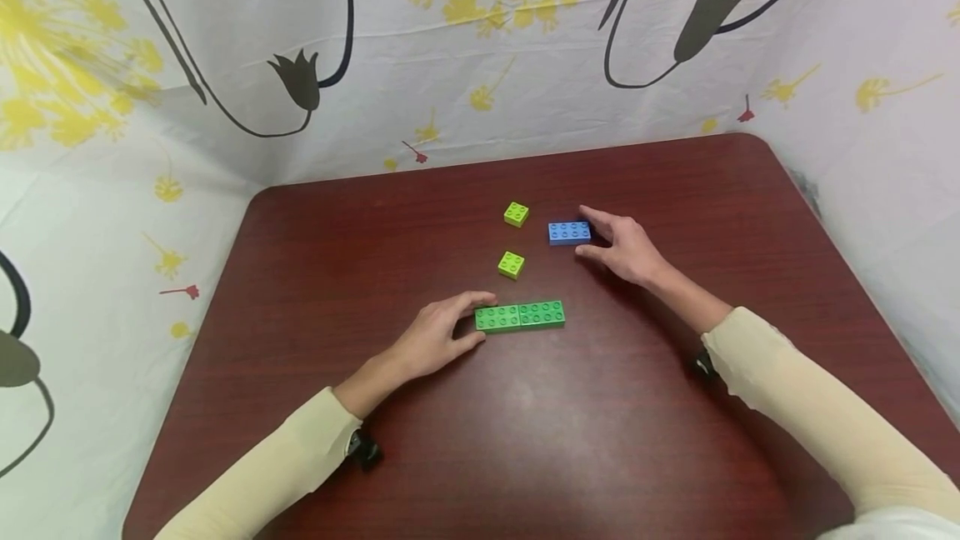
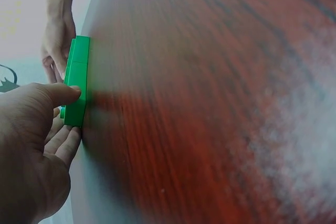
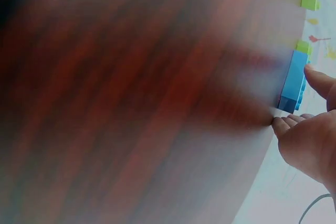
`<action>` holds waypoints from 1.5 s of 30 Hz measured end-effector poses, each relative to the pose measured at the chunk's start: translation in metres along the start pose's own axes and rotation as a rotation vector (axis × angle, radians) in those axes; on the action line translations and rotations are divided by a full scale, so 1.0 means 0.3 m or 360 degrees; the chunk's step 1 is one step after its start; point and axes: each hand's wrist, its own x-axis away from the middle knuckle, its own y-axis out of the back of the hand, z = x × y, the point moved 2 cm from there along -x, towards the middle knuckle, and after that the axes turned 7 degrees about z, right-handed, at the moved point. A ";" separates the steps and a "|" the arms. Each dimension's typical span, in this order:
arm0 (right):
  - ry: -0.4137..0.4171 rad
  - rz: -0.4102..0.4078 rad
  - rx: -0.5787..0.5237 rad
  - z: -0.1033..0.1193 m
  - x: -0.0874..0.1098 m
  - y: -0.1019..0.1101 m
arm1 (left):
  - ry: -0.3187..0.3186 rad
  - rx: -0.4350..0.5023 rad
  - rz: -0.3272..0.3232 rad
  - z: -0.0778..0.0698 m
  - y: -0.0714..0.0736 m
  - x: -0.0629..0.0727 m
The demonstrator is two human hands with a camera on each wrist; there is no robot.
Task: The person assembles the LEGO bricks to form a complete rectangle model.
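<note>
Left hand (image 1: 431, 338) pinches a bright green eight-stud brick (image 1: 498, 319).

Left hand (image 2: 31, 148) at left edge of view, thumb against side of near green brick (image 2: 75, 111), fingers beneath it in view. Far green brick (image 2: 80, 51) meets it end to end at visible seam. Right hand (image 2: 59, 38) behind. Tabletop (image 2: 173, 103) red-brown, wood-grained; whitish glare at right.

Free near tabletop (image 1: 540, 423) — green bricks (image 1: 510, 319) beyond
</note>
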 end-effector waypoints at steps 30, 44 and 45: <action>-0.0068 -0.0187 0.0044 0.005 -0.017 0.007 | 0.0004 0.0013 0.0013 -0.006 0.005 -0.003; 0.0008 -0.0159 -0.0007 0.038 0.012 0.010 | 0.0013 0.0011 0.0023 -0.003 0.006 -0.004; 0.0013 -0.0154 -0.0016 0.043 0.015 0.008 | 0.0016 0.0012 0.0023 -0.004 0.006 -0.003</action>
